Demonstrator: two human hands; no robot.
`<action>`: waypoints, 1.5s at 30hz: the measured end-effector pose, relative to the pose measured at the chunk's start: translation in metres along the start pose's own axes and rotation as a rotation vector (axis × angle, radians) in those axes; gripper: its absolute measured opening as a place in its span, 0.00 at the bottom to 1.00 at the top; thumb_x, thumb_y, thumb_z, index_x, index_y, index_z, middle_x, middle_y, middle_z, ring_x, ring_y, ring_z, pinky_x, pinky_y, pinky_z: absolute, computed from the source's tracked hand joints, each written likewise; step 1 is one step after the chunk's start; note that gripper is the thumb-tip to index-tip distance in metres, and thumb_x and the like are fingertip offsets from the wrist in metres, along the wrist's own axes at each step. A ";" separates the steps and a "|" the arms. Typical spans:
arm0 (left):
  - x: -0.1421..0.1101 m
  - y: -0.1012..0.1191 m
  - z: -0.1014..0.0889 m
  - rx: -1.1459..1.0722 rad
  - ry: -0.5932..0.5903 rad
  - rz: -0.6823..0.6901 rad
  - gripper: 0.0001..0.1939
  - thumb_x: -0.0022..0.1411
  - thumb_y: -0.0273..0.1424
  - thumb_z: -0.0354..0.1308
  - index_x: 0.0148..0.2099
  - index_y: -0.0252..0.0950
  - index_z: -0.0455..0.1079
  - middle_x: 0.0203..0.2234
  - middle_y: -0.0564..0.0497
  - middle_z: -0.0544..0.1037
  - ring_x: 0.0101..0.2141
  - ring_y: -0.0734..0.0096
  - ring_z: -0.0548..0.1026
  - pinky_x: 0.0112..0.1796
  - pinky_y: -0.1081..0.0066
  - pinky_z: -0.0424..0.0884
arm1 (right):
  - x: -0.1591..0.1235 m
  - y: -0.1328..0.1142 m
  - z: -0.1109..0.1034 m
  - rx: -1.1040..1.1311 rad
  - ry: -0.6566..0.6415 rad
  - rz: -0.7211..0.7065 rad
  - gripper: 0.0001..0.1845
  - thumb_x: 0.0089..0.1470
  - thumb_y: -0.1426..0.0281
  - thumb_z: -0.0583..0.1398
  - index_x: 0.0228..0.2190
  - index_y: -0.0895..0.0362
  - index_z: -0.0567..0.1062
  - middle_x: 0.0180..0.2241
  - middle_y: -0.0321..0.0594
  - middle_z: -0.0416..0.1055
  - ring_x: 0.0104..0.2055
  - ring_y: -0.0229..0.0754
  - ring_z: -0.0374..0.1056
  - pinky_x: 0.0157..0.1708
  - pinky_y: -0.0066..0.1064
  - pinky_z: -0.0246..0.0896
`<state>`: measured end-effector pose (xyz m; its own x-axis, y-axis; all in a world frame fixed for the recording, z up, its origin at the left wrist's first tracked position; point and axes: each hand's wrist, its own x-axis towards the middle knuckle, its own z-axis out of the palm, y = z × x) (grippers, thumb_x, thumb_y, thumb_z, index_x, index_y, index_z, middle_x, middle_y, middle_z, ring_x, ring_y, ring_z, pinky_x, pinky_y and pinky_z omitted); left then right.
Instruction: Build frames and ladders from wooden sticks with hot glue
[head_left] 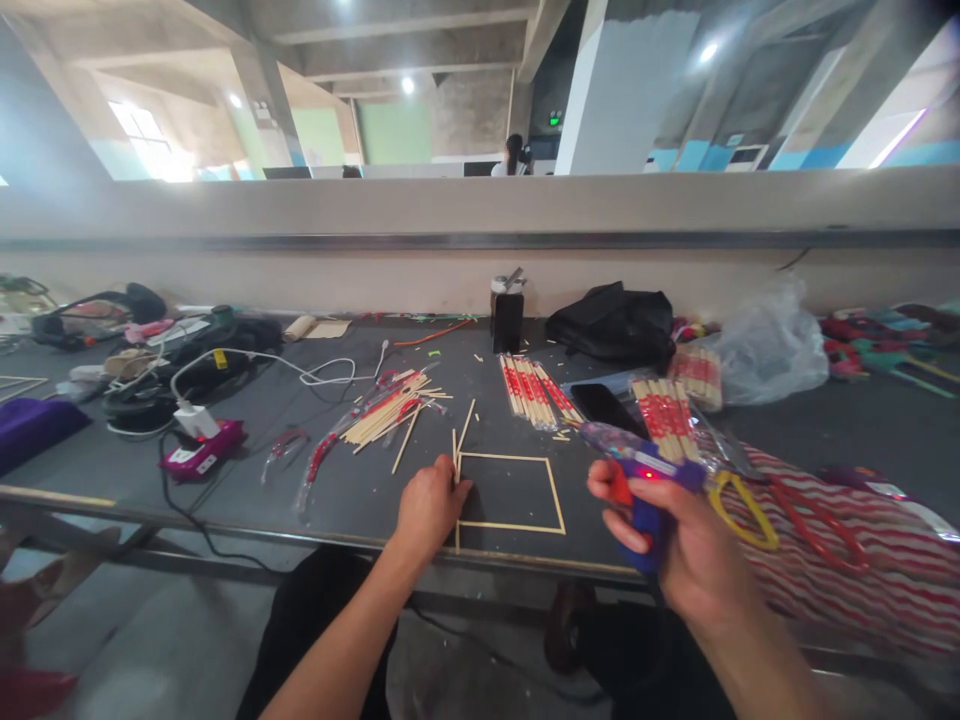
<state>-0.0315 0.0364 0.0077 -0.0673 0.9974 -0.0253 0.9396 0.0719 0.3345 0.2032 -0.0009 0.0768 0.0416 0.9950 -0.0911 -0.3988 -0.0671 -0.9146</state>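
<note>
My right hand (694, 540) is wrapped around a blue-purple hot glue gun (651, 480) with a red trigger and a lit red light. Its nozzle points left, raised over the table and apart from the sticks. My left hand (429, 508) pinches a thin wooden stick (458, 538) at the left side of a rectangular stick frame (556, 495), which lies flat near the table's front edge. Part of that stick is hidden under my fingers. Just beyond them another loose stick (466, 425) lies at a slant.
Loose sticks (386, 410) lie on the dark table (330, 365) to the left; red-wrapped bundles (527, 390) are farther back. Yellow-handled scissors (742, 510) rest on striped cloth (847, 590) at right. A magenta power socket (202, 450), white cable and black bag (615, 322) lie around.
</note>
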 end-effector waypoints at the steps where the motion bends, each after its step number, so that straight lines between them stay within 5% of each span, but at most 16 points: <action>1: 0.000 -0.001 0.000 -0.012 0.001 0.000 0.09 0.61 0.37 0.54 0.39 0.38 0.65 0.29 0.49 0.78 0.33 0.66 0.76 0.30 0.73 0.60 | 0.004 0.000 0.008 -0.024 -0.047 0.033 0.08 0.42 0.67 0.62 0.28 0.56 0.76 0.32 0.43 0.74 0.29 0.40 0.68 0.13 0.22 0.51; 4: 0.000 -0.003 0.001 -0.047 0.016 -0.002 0.07 0.60 0.36 0.54 0.38 0.38 0.66 0.27 0.50 0.77 0.31 0.67 0.75 0.29 0.73 0.58 | 0.019 0.004 0.025 -0.089 -0.167 0.116 0.10 0.45 0.63 0.63 0.28 0.58 0.76 0.33 0.44 0.75 0.30 0.41 0.69 0.16 0.24 0.57; 9: -0.002 -0.006 0.005 -0.108 0.061 0.041 0.06 0.61 0.32 0.53 0.40 0.38 0.66 0.25 0.52 0.76 0.28 0.69 0.74 0.28 0.74 0.56 | 0.040 0.025 0.032 -0.312 -0.224 0.179 0.16 0.46 0.58 0.64 0.26 0.60 0.74 0.26 0.40 0.74 0.18 0.31 0.63 0.16 0.23 0.57; 14: -0.005 -0.008 0.009 -0.149 0.072 0.109 0.11 0.62 0.33 0.53 0.46 0.38 0.62 0.25 0.54 0.75 0.28 0.70 0.73 0.28 0.74 0.57 | 0.049 0.037 0.030 -0.398 -0.256 0.259 0.17 0.43 0.57 0.65 0.29 0.58 0.74 0.24 0.39 0.74 0.26 0.38 0.69 0.14 0.21 0.57; 21: -0.005 -0.005 0.004 -0.036 0.016 0.072 0.07 0.62 0.35 0.51 0.41 0.38 0.65 0.27 0.51 0.76 0.30 0.67 0.75 0.29 0.73 0.59 | 0.061 0.046 0.037 -0.598 -0.291 0.150 0.18 0.47 0.55 0.61 0.24 0.59 0.72 0.19 0.34 0.70 0.16 0.30 0.61 0.13 0.21 0.56; 32: -0.007 -0.008 0.002 -0.110 0.054 0.056 0.21 0.62 0.30 0.50 0.57 0.36 0.57 0.30 0.50 0.77 0.31 0.67 0.75 0.32 0.72 0.62 | 0.073 0.059 0.044 -0.598 -0.272 0.132 0.18 0.46 0.55 0.61 0.29 0.57 0.69 0.15 0.29 0.66 0.14 0.30 0.58 0.10 0.20 0.51; 45: -0.005 -0.013 -0.009 -0.117 -0.015 0.045 0.18 0.59 0.28 0.51 0.53 0.36 0.62 0.28 0.51 0.77 0.32 0.67 0.75 0.33 0.72 0.63 | 0.077 0.064 0.058 -0.665 -0.250 0.191 0.17 0.44 0.55 0.62 0.23 0.56 0.67 0.14 0.28 0.63 0.14 0.31 0.59 0.09 0.20 0.49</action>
<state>-0.0459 0.0310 0.0118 -0.0204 0.9996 -0.0219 0.8961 0.0279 0.4431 0.1277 0.0758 0.0344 -0.2147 0.9433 -0.2532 0.2648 -0.1933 -0.9447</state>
